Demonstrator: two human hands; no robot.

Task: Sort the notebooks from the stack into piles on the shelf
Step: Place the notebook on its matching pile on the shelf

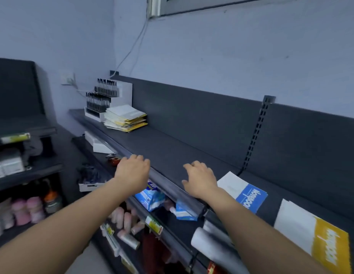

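The left hand (132,171) and right hand (200,180) hovered empty mid-frame, fingers loosely curled; it seemed best to reach the stack (125,119) at centre left (lifting just the top one).

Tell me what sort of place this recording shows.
Probably a small shop: dark shelving with price tags on its rails, boxed goods below, and a pen display beside a notebook stack.

The blue notebook (249,196) on the shelf (172,147) carries the white word "Notebook", seen upside down. The yellow notebook (328,244) bears white lettering, probably the same word. Print on the blue cartons (150,196) below is too blurred to read.
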